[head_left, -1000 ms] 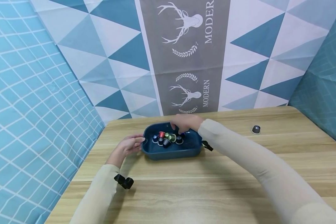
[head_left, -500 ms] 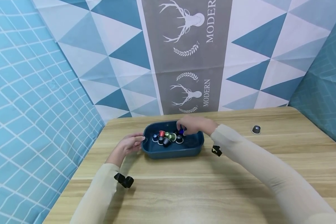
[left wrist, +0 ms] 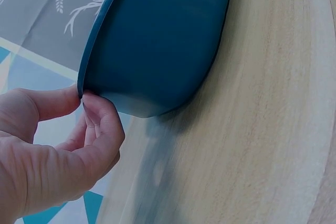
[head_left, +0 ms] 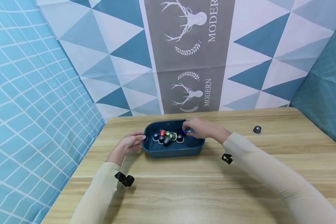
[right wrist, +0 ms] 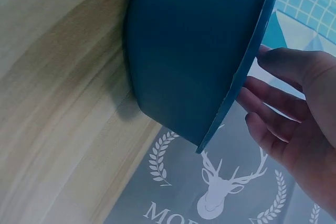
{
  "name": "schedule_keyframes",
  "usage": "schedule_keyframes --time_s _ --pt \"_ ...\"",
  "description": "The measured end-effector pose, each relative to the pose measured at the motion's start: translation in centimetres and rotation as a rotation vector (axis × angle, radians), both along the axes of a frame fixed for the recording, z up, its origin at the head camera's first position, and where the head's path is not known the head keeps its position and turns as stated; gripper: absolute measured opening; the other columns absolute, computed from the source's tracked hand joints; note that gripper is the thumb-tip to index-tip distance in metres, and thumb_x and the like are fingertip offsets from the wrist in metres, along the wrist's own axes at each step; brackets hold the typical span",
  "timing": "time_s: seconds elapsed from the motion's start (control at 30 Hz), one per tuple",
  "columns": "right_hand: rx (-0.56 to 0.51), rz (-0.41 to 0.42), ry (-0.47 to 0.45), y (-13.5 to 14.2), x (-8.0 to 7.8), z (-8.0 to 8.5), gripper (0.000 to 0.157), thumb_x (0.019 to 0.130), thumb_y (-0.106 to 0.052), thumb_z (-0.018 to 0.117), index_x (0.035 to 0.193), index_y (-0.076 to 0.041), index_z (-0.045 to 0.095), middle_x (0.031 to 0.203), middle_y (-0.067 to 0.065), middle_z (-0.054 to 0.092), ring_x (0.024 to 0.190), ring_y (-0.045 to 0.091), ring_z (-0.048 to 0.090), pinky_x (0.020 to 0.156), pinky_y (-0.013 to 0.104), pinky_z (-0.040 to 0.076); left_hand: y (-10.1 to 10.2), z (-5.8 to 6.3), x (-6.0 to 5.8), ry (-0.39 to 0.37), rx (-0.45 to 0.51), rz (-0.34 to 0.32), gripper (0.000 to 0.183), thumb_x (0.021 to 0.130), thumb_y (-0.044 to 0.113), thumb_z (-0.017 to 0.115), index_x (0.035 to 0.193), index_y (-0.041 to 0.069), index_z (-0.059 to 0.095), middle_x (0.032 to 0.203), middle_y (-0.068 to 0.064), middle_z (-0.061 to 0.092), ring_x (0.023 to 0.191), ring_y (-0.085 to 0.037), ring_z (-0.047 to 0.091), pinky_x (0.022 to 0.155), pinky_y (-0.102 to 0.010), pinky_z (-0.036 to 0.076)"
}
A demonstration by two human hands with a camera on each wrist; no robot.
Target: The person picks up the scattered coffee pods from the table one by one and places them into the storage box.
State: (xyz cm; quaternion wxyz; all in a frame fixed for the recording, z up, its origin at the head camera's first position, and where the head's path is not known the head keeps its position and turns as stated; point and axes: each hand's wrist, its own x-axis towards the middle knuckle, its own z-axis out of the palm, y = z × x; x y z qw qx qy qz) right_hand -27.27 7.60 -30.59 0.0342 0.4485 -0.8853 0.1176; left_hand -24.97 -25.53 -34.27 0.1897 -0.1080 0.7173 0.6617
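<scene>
A dark blue plastic tray (head_left: 170, 153) stands on the wooden table, with several coffee capsules grouped inside. Among them are a red capsule (head_left: 162, 133), a green capsule (head_left: 172, 136) and a dark capsule (head_left: 180, 139). The left hand (head_left: 132, 142) pinches the tray's left rim; the left wrist view shows thumb and index finger meeting at the edge. Over the tray's right end is the right hand (head_left: 200, 127), its fingers loosely bent and spread, close to a bright blue capsule (head_left: 181, 131). In the right wrist view the tray wall hides some of its fingertips.
One dark coffee capsule (head_left: 257, 130) sits alone on the table at the back right. A patterned cloth backdrop (head_left: 190, 74) rises behind the table (head_left: 168, 196), and a blue checked cloth (head_left: 39, 93) hangs along the left side.
My right hand has drawn back to the right, from the middle of the tray to its right end, leaving the bright blue capsule among the others. My left hand has stayed at the rim.
</scene>
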Motion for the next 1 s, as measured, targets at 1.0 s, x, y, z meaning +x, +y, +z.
schedule_keyframes --time_s 1.0 --pt "-0.176 -0.145 0.049 8.0 0.5 -0.2 0.021 0.087 -0.007 0.069 0.107 0.0 0.065 0.103 0.013 0.068 0.093 0.025 0.063 0.082 0.041 0.054 0.0 -0.2 0.0 0.017 0.002 0.006 0.053 0.098 0.01 0.052 0.147 0.004 0.033 0.085 0.006 0.061 0.071 -0.004 0.057 0.066 -0.019 0.049"
